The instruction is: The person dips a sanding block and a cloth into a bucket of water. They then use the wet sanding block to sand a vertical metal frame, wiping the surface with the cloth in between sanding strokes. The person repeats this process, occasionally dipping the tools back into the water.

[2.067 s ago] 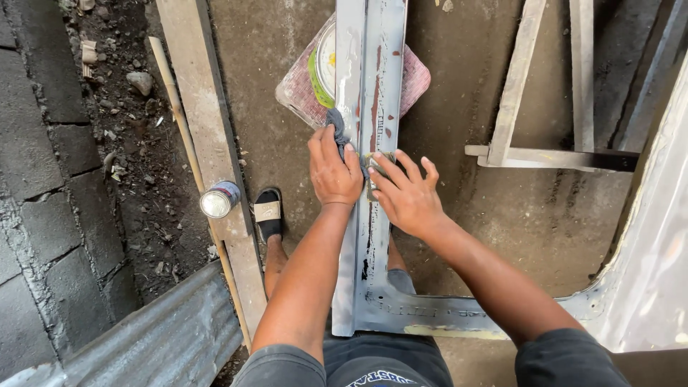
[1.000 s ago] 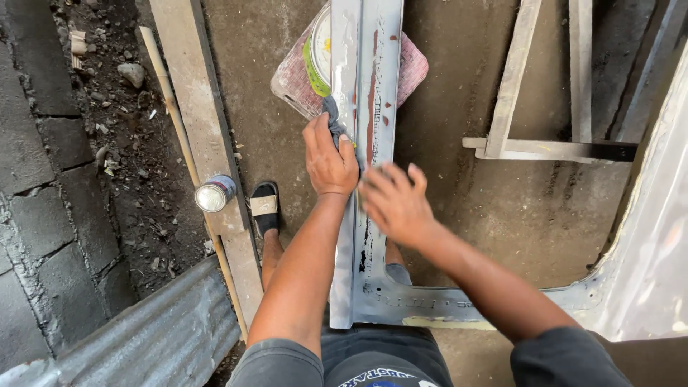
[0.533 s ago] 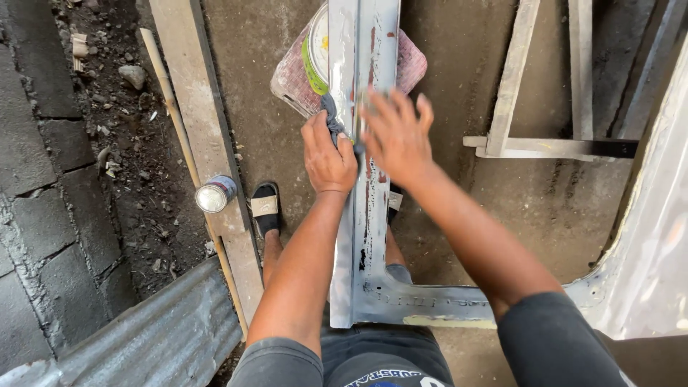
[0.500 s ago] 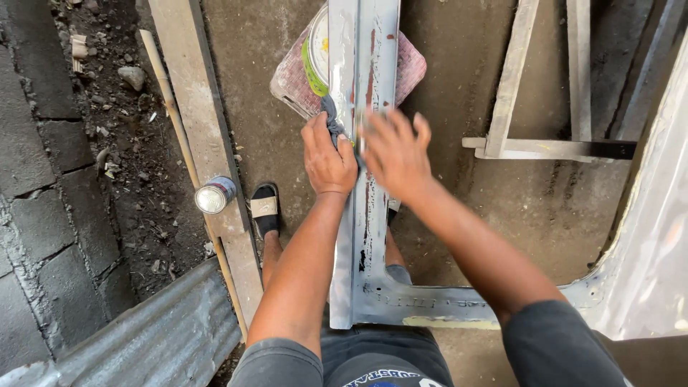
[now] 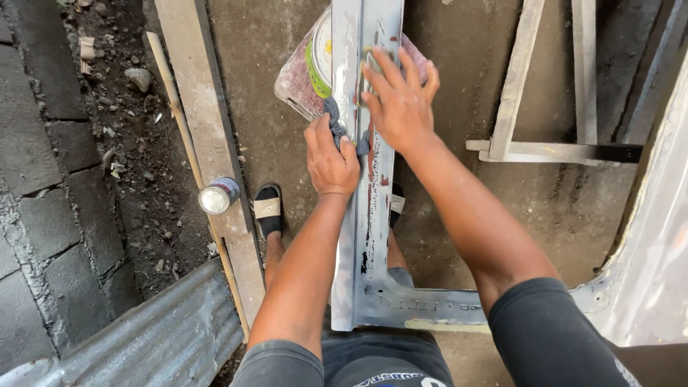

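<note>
While both hands work on it, one long grey metal panel (image 5: 369,215) runs lengthwise from the person's lap toward the top edge of the concrete floor (image 5: 265,93), w/ a short foot bending off to the right at its near end. Paint on it is chipped, rust-red showing through. Left hand (image 5: 331,158) sits on the panel's left flange, grip clamped on one dark blue-grey rag (image 5: 335,118) bunched under the fingers. Right hand (image 5: 400,100) lies flat just beyond it on the panel face, fingers spread apart, holding nothing; something yellowish shows at the fingertips, can't tell what. Hands are just beside each other, nearly touching at the rag.

Under the panel's far end: one round tin w/ a green rim (image 5: 320,61), resting on one pinkish cloth (image 5: 294,79). Left of the panel: two wooden planks (image 5: 204,107) lying side by side, and one small open can (image 5: 218,196) standing on them. Two black sandals, left one (image 5: 269,209) clear, right one (image 5: 396,204) mostly hidden by the panel. Right side of the floor: one wooden frame (image 5: 523,143). Bottom-left corner: one corrugated metal sheet (image 5: 143,337).
</note>
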